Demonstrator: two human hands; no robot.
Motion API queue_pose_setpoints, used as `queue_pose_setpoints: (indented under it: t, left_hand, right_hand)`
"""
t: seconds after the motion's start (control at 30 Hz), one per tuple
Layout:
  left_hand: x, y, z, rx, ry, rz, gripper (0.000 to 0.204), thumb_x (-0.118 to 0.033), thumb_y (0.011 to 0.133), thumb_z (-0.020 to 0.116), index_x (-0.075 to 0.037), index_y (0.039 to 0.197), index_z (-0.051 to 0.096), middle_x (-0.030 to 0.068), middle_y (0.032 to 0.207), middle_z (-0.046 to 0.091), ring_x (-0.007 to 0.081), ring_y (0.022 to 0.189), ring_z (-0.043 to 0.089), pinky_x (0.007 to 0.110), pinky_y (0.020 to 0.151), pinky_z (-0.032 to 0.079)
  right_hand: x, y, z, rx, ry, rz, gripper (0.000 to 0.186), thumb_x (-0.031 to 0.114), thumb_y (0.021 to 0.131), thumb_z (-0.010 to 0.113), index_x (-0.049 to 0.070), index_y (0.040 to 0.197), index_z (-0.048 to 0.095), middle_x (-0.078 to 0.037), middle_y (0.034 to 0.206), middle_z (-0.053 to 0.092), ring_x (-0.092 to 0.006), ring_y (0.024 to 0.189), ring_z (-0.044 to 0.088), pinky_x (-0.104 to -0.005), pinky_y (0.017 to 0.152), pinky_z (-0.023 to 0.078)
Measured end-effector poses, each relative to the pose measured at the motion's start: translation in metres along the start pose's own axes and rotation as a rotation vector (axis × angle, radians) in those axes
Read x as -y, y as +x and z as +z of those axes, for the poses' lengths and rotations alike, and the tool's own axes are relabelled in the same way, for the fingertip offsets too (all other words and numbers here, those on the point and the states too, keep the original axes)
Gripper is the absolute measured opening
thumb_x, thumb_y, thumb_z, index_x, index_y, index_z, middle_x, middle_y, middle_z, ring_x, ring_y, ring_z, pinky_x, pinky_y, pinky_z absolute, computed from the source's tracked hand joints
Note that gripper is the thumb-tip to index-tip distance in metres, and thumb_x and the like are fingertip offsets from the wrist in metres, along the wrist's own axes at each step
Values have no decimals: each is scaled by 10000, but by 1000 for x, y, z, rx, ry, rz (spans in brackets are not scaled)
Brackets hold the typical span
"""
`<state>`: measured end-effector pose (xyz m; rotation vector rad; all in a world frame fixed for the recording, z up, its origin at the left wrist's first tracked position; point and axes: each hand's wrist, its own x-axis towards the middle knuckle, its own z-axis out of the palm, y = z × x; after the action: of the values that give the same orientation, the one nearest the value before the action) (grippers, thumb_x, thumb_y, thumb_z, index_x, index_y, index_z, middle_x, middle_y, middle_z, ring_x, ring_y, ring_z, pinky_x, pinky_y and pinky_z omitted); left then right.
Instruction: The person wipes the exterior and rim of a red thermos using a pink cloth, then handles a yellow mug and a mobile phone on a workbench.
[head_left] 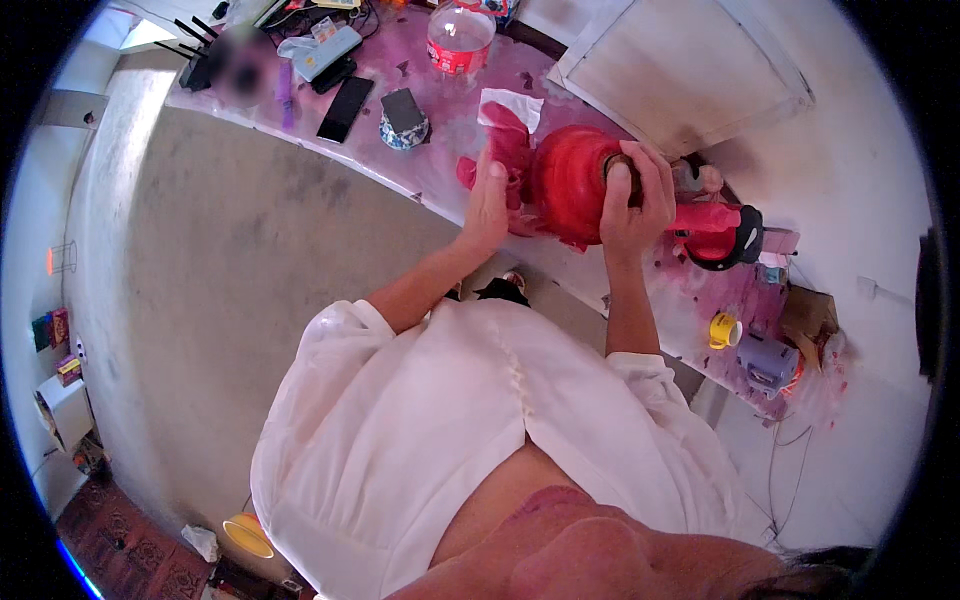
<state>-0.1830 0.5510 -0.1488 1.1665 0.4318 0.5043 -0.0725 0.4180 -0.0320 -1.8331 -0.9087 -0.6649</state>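
A rounded red vessel [570, 182], perhaps a vase, lies tilted over the long table, its dark rim toward the right. My right hand [645, 200] is closed round that rim, thumb on the near side and fingers over the top. On the vessel's left side, my left hand [487, 205] grips a crumpled red cloth [508, 145] and presses it against the surface. Most of the left fingers are hidden behind the cloth. A white paper [520, 106] lies just beyond the cloth.
The table [450, 110] has a pink patterned cover. On it are a phone [345, 109], a round patterned tin [404, 130], a clear bottle [461, 40], a black-and-red cap [722, 240], a yellow mug [724, 330] and a greyish-purple appliance [768, 362]. A framed panel [685, 70] leans behind.
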Motion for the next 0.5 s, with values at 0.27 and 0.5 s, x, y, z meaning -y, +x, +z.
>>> queue_pose_setpoints:
  t: [0.27,0.5]
  left_hand:
    - [29,-27,-17,101,-118,-232,644,-513,1098,256,-9,1451,448,143,1351,581,220,1198,567,378,1083,410]
    - [-23,-57,7,249,173,-77,559,-358,1095,334,42,1484,340,204,1437,464,308,1341,423,384,1152,299]
  right_hand:
    - [0,0,2,28,-40,-2,215,106,861,686,28,1058,717,-153,1079,699,-321,1010,670,-421,920,529]
    - [6,1,-3,59,-94,41,203,108,876,682,32,1063,706,-141,1091,692,-323,1034,657,-418,927,523]
